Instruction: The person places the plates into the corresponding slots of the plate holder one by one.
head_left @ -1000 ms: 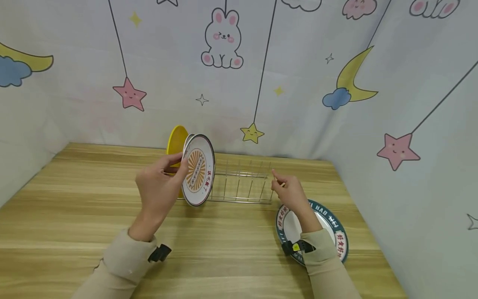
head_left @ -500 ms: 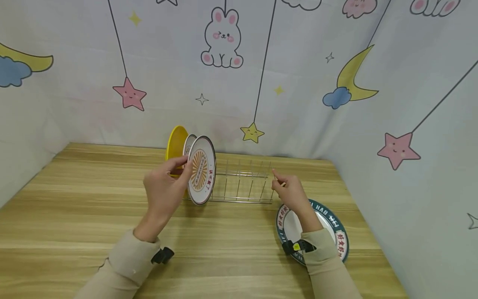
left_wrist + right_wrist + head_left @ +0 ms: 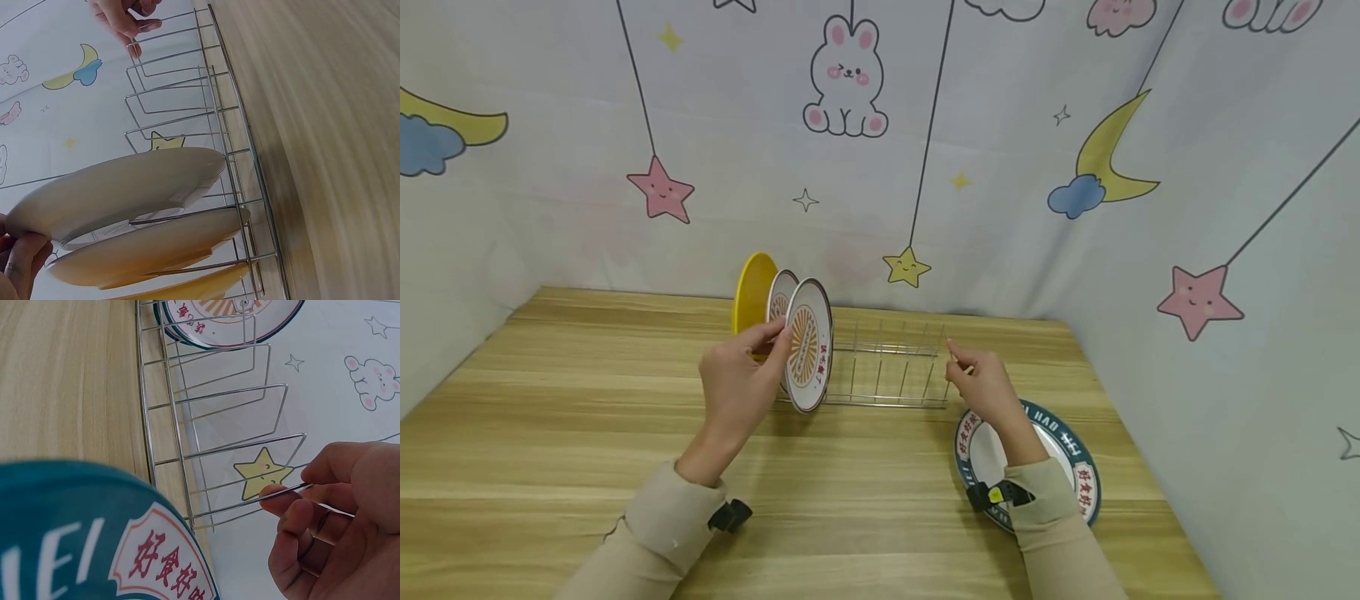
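My left hand (image 3: 730,387) pinches the near left rim of a white plate (image 3: 809,346) with an orange sunburst print, between thumb and fingers. The plate stands on edge in a wire dish rack (image 3: 887,406), its lower rim among the wires in the left wrist view. Behind it, one similar white plate (image 3: 780,290) and a yellow plate (image 3: 751,292) stand upright in the rack's left end. At the opposite end, my right hand (image 3: 985,385) pinches the last upright wire (image 3: 275,495) of the rack.
A large plate (image 3: 1081,450) with a dark green rim lies on the wooden table (image 3: 850,517) under my right forearm, partly hidden by it. Several wire slots of the rack show between the held plate and my right hand. A printed curtain (image 3: 737,167) hangs behind.
My left hand has shifted slightly right with the white plate, which sits a little lower. More of the second white plate shows behind it. My right hand keeps its place on the rack.
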`<state>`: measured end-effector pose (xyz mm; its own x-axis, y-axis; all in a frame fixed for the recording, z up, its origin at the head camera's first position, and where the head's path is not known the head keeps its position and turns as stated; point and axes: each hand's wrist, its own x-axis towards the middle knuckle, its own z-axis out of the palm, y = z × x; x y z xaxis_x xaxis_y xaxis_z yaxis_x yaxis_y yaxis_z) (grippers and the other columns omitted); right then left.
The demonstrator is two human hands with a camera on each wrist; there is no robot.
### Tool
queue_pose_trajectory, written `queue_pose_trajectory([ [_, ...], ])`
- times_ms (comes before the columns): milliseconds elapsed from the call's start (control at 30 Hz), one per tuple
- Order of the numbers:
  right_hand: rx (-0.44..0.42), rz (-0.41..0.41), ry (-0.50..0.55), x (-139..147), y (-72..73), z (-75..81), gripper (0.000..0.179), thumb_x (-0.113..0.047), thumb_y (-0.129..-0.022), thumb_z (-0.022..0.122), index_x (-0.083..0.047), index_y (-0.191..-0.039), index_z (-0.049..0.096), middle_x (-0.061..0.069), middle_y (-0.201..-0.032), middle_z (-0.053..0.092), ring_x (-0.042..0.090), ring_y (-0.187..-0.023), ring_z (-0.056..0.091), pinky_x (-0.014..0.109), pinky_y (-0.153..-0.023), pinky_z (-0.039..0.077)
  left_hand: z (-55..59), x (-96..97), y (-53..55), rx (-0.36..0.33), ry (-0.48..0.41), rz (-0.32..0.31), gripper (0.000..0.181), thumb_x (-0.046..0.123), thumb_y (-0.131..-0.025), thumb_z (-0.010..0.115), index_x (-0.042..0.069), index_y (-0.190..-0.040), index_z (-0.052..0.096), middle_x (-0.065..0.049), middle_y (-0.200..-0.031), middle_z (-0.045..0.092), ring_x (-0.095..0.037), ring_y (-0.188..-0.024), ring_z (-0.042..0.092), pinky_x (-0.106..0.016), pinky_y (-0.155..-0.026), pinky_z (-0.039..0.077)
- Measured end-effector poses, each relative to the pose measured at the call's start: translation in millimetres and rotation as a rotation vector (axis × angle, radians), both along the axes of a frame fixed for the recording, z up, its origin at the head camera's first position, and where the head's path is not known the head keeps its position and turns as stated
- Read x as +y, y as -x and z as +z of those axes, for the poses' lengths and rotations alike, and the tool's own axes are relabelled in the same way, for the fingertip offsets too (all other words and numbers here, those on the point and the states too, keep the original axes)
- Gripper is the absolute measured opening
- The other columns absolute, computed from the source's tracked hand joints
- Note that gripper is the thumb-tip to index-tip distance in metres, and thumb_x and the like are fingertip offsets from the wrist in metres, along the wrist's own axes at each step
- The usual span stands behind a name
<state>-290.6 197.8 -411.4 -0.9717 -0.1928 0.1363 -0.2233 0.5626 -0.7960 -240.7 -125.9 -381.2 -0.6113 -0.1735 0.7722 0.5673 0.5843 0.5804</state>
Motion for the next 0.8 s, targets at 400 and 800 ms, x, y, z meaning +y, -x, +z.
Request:
queue_pose_trajectory([
  [400, -0.009, -0.005, -0.002, -0.2, -2.2, 1.1, 0.044, -0.019, -0.102, 0.051, -0.008, -0.145, 0.048, 0.019, -0.094, 0.065, 0.013, -0.046, 0.036, 0.026, -0.039, 0.034, -0.9, 2.5, -0.2, -0.048, -0.029, -0.040, 0.017, 0.002, -0.086, 0.076, -0.005, -0.101, 0.075, -0.014, -0.087, 0.074, -0.018, -0.063, 0.068, -0.005, -0.055, 0.045],
  [800, -0.008, -0.006, -0.005, 0.7, -1.1, 0.1, 0.043, -0.019, -0.102, 0.052, -0.009, -0.144, 0.049, 0.018, -0.094, 0.065, 0.012, -0.044, 0.036, 0.027, -0.039, 0.034, -3.8, 5.6, -3.0, -0.255, -0.061, -0.104, 0.012, -0.001, -0.082, 0.078, -0.005, -0.094, 0.077, -0.014, -0.083, 0.074, -0.020, -0.067, 0.070, -0.009, -0.053, 0.049],
])
